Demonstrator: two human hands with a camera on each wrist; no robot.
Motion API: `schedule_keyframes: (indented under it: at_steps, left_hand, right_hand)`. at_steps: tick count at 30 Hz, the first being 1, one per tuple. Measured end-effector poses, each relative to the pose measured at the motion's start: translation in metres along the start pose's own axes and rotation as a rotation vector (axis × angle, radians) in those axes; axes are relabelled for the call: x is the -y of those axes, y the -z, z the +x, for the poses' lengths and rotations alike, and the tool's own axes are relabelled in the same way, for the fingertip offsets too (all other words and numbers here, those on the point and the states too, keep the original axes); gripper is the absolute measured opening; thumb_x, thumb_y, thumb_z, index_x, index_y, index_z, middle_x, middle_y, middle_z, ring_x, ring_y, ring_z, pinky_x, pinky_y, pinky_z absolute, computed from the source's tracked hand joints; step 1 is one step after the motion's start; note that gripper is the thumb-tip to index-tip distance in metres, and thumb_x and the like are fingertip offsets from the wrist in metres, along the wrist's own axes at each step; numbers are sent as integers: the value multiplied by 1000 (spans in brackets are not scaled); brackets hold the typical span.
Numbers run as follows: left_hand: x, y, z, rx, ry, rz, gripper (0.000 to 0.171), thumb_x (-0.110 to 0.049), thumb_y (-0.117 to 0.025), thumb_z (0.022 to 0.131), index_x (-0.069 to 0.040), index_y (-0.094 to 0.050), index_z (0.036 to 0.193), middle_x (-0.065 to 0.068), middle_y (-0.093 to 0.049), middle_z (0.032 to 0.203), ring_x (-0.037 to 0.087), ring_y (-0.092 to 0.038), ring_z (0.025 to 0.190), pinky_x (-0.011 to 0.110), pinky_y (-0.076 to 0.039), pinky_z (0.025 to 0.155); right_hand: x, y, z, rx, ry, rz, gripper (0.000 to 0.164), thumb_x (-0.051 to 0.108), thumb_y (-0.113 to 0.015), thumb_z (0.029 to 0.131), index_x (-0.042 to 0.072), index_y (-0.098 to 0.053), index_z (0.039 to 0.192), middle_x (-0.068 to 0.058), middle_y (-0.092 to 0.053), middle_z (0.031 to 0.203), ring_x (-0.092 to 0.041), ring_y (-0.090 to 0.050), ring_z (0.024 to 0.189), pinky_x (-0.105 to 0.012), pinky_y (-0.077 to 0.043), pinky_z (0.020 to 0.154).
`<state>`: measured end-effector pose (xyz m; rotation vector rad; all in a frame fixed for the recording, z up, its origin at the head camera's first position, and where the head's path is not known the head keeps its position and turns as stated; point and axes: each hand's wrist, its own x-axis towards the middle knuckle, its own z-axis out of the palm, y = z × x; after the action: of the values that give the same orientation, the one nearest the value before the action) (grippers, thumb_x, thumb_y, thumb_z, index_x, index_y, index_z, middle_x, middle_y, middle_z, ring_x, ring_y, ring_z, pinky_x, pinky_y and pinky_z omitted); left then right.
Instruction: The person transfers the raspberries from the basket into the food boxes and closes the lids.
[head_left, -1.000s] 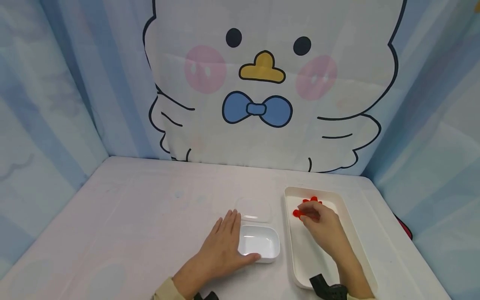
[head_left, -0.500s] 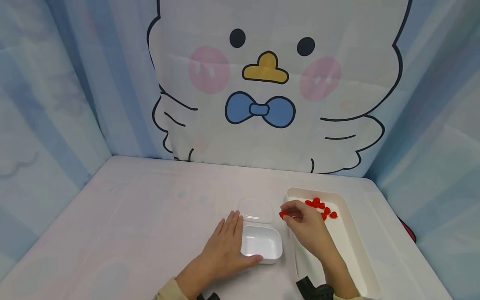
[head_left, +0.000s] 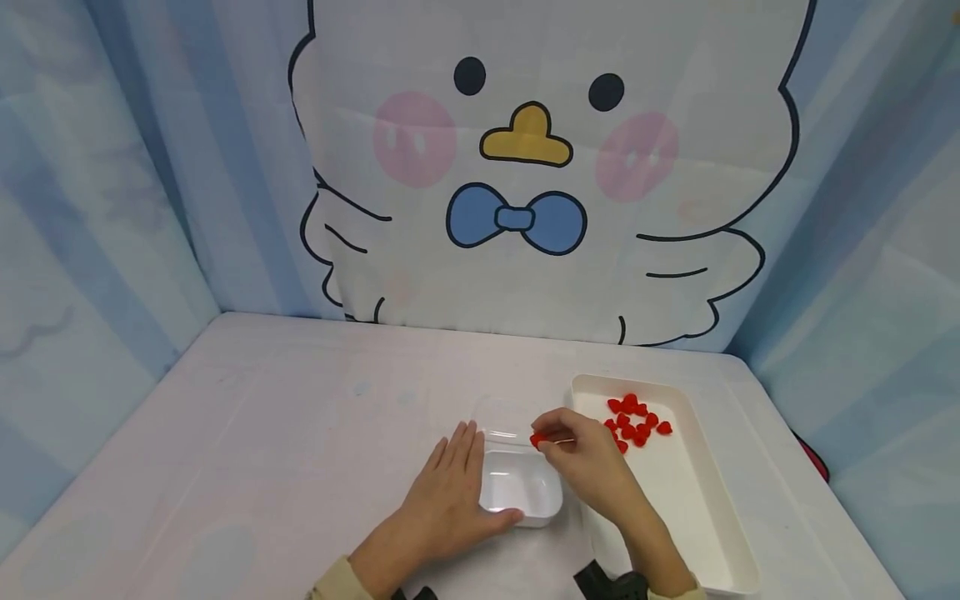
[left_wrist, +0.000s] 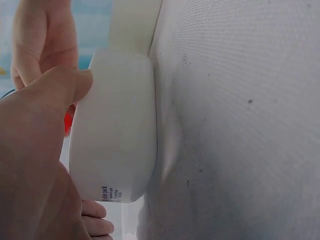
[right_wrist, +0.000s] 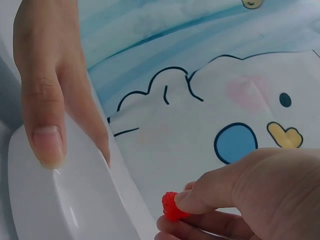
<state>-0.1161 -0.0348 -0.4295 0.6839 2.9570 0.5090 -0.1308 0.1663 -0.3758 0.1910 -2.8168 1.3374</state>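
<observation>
Between thumb and fingertips, my right hand (head_left: 594,467) pinches a red raspberry (head_left: 537,440), just above the far right corner of a small white container (head_left: 536,493). The bumpy skin of that raspberry (right_wrist: 173,207) shows clearly in the right wrist view. My left hand (head_left: 438,492) rests against the container with straight fingers along its left side, and the thumb (right_wrist: 47,135) lies over the near rim. In the left wrist view the container's outer wall (left_wrist: 115,125) carries small dark print near its bottom end. The container's visible inside is bare white.
To the right lies a long white tray (head_left: 693,508), with several red raspberries (head_left: 630,432) loose toward its far end. A clear plastic lid (head_left: 498,412) lies behind the container on the pale tablecloth (head_left: 262,450). Printed curtains (head_left: 525,283) enclose the table.
My right hand has picked a raspberry from the tray and carried it left to above the container's far edge. The left hand has stayed against the container.
</observation>
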Motion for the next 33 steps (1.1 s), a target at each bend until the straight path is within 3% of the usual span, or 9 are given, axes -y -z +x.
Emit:
schedule_keyframes:
  at_steps: [11, 18, 26, 33]
  left_hand:
    - [1, -3, -1, -17, -11, 11, 109, -77, -50, 84, 4, -25, 153, 21, -25, 162, 33, -23, 152, 50, -27, 122]
    - [1, -1, -1, -26, -16, 10, 109, -77, -50, 85, 5, -25, 153, 22, -26, 162, 33, -22, 152, 50, -27, 121]
    - [0, 0, -2, 3, -15, 18, 109, -77, -48, 85, 4, -25, 153, 21, -24, 162, 32, -20, 153, 50, -25, 122]
    - [-1, 1, -1, 16, -12, 19, 109, -78, -45, 86, 4, -24, 154, 22, -23, 163, 32, -19, 153, 50, -24, 122]
  right_hand:
    - [-1, -18, 0, 65, 64, -13, 19, -1, -68, 87, 10, -71, 102, 2, -72, 96, -12, -66, 89, -30, -59, 85]
    - [-2, -23, 1, 142, 112, -67, 17, 0, -67, 88, 10, -71, 101, 4, -73, 93, -12, -65, 88, -35, -59, 87]
    - [-6, -32, -2, 229, 172, -65, 17, -2, -64, 88, 8, -70, 99, 4, -72, 90, -9, -67, 82, -21, -56, 79]
    - [-5, -36, -1, 257, 171, -95, 16, -1, -67, 87, 9, -71, 98, 2, -73, 91, -8, -66, 81, -21, -56, 76]
